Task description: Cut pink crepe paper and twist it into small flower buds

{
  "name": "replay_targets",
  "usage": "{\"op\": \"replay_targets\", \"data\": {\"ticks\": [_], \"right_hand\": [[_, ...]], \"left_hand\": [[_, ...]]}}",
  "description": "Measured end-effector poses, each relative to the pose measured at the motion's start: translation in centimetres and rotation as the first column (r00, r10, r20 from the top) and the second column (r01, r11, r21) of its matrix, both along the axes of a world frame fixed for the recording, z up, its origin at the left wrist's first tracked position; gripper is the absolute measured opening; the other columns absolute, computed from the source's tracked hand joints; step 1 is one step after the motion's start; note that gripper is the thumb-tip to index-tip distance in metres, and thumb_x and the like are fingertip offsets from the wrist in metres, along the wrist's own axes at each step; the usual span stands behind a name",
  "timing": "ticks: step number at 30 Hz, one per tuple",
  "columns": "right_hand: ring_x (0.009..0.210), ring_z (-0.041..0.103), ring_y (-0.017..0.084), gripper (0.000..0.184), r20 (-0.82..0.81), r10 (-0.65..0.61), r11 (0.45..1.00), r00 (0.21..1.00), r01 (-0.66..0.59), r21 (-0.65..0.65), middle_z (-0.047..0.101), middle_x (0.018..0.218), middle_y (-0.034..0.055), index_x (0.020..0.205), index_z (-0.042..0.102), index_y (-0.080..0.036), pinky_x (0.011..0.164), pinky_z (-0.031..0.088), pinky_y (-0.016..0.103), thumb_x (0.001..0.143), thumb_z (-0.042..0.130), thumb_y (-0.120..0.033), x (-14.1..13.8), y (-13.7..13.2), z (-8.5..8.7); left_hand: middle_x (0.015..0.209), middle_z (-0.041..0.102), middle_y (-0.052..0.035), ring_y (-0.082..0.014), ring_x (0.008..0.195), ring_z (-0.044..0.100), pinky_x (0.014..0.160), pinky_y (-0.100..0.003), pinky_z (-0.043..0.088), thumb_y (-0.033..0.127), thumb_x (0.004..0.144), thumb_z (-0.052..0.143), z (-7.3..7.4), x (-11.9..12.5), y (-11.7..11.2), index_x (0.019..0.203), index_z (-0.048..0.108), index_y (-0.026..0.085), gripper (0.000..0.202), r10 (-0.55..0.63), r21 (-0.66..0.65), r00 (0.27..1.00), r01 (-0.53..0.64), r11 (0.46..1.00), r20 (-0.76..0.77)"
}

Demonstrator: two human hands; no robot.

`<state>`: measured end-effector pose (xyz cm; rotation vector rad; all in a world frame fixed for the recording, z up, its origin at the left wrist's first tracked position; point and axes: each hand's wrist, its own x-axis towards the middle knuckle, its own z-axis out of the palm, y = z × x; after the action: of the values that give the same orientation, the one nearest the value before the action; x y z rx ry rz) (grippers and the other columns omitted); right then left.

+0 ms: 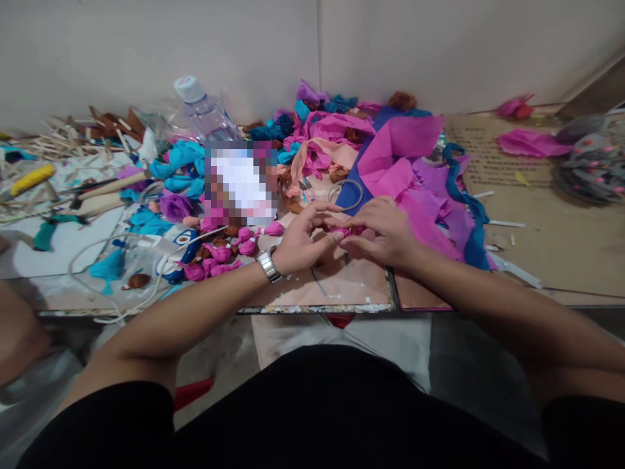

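Note:
My left hand (305, 240), with a metal watch (269, 265) at the wrist, and my right hand (383, 233) meet over a low board. Between their fingertips they pinch a small piece of magenta crepe paper (347, 230). The fingers of both hands are curled tightly round it. Just left of my left hand lies a cluster of small rolled magenta paper buds (222, 254). Right of my right hand lie sheets of magenta crepe paper (405, 156) and purple crepe paper (439, 195).
A plastic water bottle (205, 111) stands at the back. Teal paper scraps (178, 166), a purple paper rose (174, 206), wooden sticks (58, 140), a white cable (122, 286), a wire ring (346, 195) and a cardboard sheet (537, 215) surround the hands. A wall is close behind.

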<state>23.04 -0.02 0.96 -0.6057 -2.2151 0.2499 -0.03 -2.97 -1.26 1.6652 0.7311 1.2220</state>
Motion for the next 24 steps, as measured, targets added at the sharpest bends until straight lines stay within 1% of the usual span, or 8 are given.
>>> {"op": "replay_targets", "data": {"ticks": [3, 6, 9, 12, 16, 20, 24], "right_hand": [[0.088, 0.072, 0.026, 0.041, -0.008, 0.006, 1.000, 1.000, -0.006, -0.012, 0.083, 0.089, 0.0041, 0.108, 0.083, -0.026, 0.086, 0.045, 0.044, 0.101, 0.071, -0.065, 0.0, -0.1, 0.1], [0.092, 0.073, 0.027, 0.043, -0.016, 0.008, 0.999, 1.000, -0.009, -0.054, 0.084, 0.096, 0.0053, 0.117, 0.082, -0.028, 0.088, 0.047, 0.045, 0.101, 0.071, -0.066, 0.1, -0.1, 0.0], [0.094, 0.074, 0.026, 0.036, -0.030, 0.033, 0.996, 0.999, -0.035, -0.082, 0.085, 0.103, 0.0053, 0.122, 0.079, -0.028, 0.089, 0.050, 0.044, 0.103, 0.072, -0.058, 0.2, 0.0, -0.2], [0.093, 0.075, 0.025, 0.029, -0.075, 0.068, 0.994, 0.995, -0.074, -0.080, 0.084, 0.102, 0.0041, 0.123, 0.077, -0.028, 0.087, 0.051, 0.042, 0.103, 0.075, -0.049, 0.2, -0.1, -0.4], [0.090, 0.074, 0.023, 0.026, -0.115, 0.070, 0.993, 0.991, -0.080, -0.086, 0.081, 0.095, 0.0029, 0.122, 0.076, -0.027, 0.084, 0.051, 0.040, 0.103, 0.076, -0.044, 0.1, -0.3, -0.3], [0.090, 0.075, 0.024, 0.023, -0.122, 0.064, 0.991, 0.990, -0.078, -0.107, 0.081, 0.095, 0.0037, 0.120, 0.076, -0.026, 0.085, 0.052, 0.041, 0.105, 0.074, -0.044, 0.1, -0.5, -0.1], [0.089, 0.073, 0.024, 0.026, -0.110, 0.051, 0.990, 0.993, -0.064, -0.122, 0.080, 0.095, 0.0043, 0.120, 0.076, -0.026, 0.084, 0.051, 0.041, 0.104, 0.074, -0.047, 0.1, -0.6, 0.0]], "left_hand": [[0.118, 0.077, -0.0087, -0.0191, 0.111, 0.078, 0.092, -0.028, 0.062, 0.036, 0.097, 0.083, 0.1, 0.0, 0.1, 0.131, 0.063, 0.022, 0.042, -0.012, -0.017, 1.000, 0.013, 1.000, 0.008], [0.120, 0.076, -0.0091, -0.0181, 0.109, 0.077, 0.092, -0.028, 0.062, 0.040, 0.099, 0.081, 0.4, -0.1, 0.2, 0.126, 0.066, 0.021, 0.036, 0.013, -0.030, 1.000, -0.012, 0.999, 0.015], [0.116, 0.076, -0.0084, -0.0164, 0.103, 0.076, 0.091, -0.028, 0.061, 0.043, 0.098, 0.081, 0.6, -0.1, 0.2, 0.119, 0.068, 0.019, 0.034, 0.039, -0.054, 0.999, -0.038, 0.998, 0.014], [0.112, 0.077, -0.0081, -0.0159, 0.099, 0.074, 0.088, -0.027, 0.060, 0.046, 0.098, 0.081, 0.8, -0.1, 0.2, 0.116, 0.068, 0.019, 0.035, 0.052, -0.069, 0.999, -0.050, 0.996, 0.016], [0.110, 0.076, -0.0078, -0.0152, 0.097, 0.073, 0.086, -0.026, 0.059, 0.047, 0.097, 0.082, 1.0, -0.1, 0.2, 0.112, 0.069, 0.019, 0.034, 0.044, -0.063, 0.999, -0.043, 0.997, 0.021], [0.106, 0.076, -0.0075, -0.0145, 0.093, 0.072, 0.082, -0.025, 0.057, 0.049, 0.096, 0.082, 1.1, -0.1, 0.2, 0.108, 0.069, 0.019, 0.035, 0.033, -0.056, 0.999, -0.032, 0.998, 0.015], [0.095, 0.074, -0.0045, -0.0118, 0.080, 0.069, 0.073, -0.023, 0.053, 0.053, 0.092, 0.085, 1.3, 0.0, 0.2, 0.102, 0.068, 0.018, 0.040, 0.032, -0.104, 0.999, -0.030, 0.994, 0.019]]}}
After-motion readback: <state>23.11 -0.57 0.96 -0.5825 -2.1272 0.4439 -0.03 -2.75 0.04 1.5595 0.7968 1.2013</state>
